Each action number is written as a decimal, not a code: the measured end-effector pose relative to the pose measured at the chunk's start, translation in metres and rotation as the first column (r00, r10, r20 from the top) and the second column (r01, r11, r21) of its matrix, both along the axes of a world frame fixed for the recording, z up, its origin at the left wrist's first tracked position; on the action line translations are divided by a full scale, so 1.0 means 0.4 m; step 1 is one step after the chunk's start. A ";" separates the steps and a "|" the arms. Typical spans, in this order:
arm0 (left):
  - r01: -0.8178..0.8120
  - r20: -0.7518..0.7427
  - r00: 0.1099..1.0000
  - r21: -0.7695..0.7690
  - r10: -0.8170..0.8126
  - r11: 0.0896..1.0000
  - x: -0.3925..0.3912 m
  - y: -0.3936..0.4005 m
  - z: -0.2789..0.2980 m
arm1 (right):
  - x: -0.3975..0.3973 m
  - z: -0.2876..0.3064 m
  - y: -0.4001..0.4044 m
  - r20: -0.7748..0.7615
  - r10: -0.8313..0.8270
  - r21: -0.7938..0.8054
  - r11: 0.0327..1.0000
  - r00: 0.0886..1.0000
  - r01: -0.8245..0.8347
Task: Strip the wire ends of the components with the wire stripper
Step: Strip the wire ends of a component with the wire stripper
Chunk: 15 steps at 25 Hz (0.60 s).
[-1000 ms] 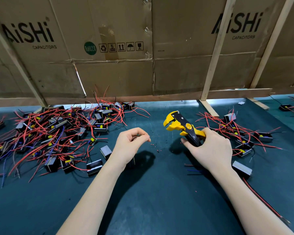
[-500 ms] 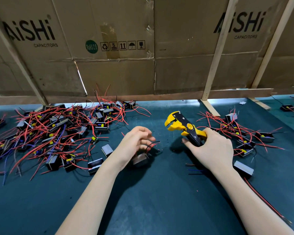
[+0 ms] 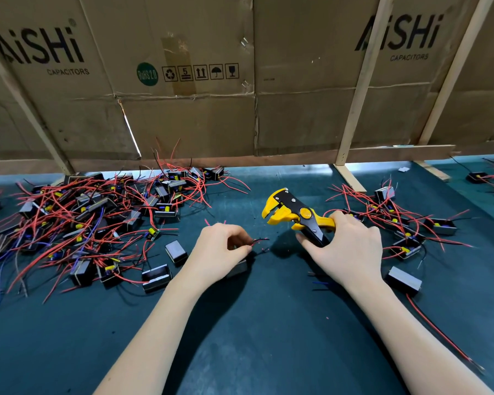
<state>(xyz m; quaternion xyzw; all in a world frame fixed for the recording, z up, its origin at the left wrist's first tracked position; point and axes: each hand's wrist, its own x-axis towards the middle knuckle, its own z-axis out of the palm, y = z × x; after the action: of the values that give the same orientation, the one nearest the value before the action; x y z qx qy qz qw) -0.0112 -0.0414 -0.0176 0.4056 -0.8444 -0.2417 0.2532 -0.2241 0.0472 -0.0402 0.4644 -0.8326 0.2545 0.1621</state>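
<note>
Reading "AiSHi CAPACITORS", cardboard [image 3: 183, 115].

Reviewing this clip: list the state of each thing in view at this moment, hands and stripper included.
Wire stripper: gripped by its handles, jaws open, nothing between them.
Right hand: curled round the stripper's handles.
Left hand: pinches the wires of a component partly hidden beneath it.
Left pile: tangled components on the mat.
Right pile: smaller, loosely spread.
Mat: bits of insulation scattered between the hands.
</note>
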 end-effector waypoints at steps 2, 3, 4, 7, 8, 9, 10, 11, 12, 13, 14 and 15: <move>-0.056 -0.082 0.995 -0.003 0.056 0.998 -0.001 0.001 0.004 | -0.005 -0.001 0.000 -0.015 0.009 -0.013 1.000 1.000 -0.009; -0.073 -0.134 0.988 0.019 0.075 0.997 -0.001 0.001 0.006 | -0.007 -0.002 0.002 -0.022 0.012 -0.029 1.000 1.000 -0.013; -0.079 -0.179 0.980 0.057 0.088 0.995 -0.002 0.000 0.007 | -0.010 -0.004 0.004 -0.031 0.013 -0.040 0.999 0.999 -0.014; -0.077 -0.249 0.962 0.135 0.109 0.988 -0.001 -0.002 0.008 | -0.010 -0.011 0.003 -0.057 0.001 -0.015 1.000 0.998 -0.002; -0.081 -0.257 0.960 0.119 0.109 0.990 -0.001 -0.003 0.008 | -0.007 -0.013 0.000 -0.060 0.000 -0.001 1.000 0.998 0.000; -0.082 -0.262 0.960 0.094 0.104 0.992 -0.001 -0.003 0.007 | -0.005 -0.014 -0.003 -0.061 -0.002 0.010 1.000 0.998 0.002; -0.076 -0.264 0.960 0.075 0.093 0.994 -0.002 0.000 0.008 | -0.003 -0.015 -0.005 -0.061 -0.004 0.016 1.000 0.998 0.005; -0.060 -0.266 0.961 0.067 0.075 0.996 -0.003 0.003 0.008 | -0.001 -0.016 -0.007 -0.059 -0.007 0.018 1.000 0.998 0.008; -0.041 -0.264 0.963 0.067 0.057 0.997 -0.003 0.006 0.009 | -0.001 -0.016 -0.007 -0.056 -0.012 0.017 1.000 0.998 0.013; -0.026 -0.259 0.965 0.067 0.043 0.997 -0.004 0.007 0.009 | -0.001 -0.016 -0.006 -0.050 -0.017 0.012 1.000 0.999 0.018; -0.015 -0.253 0.967 0.070 0.032 0.997 -0.004 0.007 0.009 | -0.002 -0.016 -0.005 -0.044 -0.022 0.003 1.000 0.999 0.022; -0.003 -0.255 0.967 0.079 0.023 0.997 -0.003 0.007 0.009 | -0.003 -0.016 -0.004 -0.042 -0.026 -0.006 1.000 0.999 0.026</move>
<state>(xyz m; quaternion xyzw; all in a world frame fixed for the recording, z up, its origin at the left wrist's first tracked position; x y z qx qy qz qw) -0.0125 -0.0388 -0.0140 0.3861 -0.7919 -0.3232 0.3454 -0.2255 0.0455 -0.0466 0.4583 -0.8343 0.2449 0.1840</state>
